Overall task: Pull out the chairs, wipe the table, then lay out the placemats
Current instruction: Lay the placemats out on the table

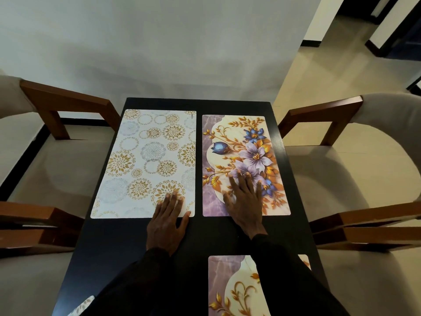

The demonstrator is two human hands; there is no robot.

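Starting at the near edge of the table [118, 242]: a near floral placemat [225, 286] lies partly under the right sleeve, a white mat's corner [83, 304] shows at the near-left, and a bare dark strip separates them from the far pair. Left hand [166, 224], fingers straight and together, rests flat on the near-right corner of the far white placemat [145, 160]; right hand [245, 201], fingers spread and flat, presses the near end of the far floral placemat [246, 156]. Far mats lie side by side, narrow gap between, long axes running near-to-far, stopping just short of the far edge; chairs [323, 115] flank both long sides.
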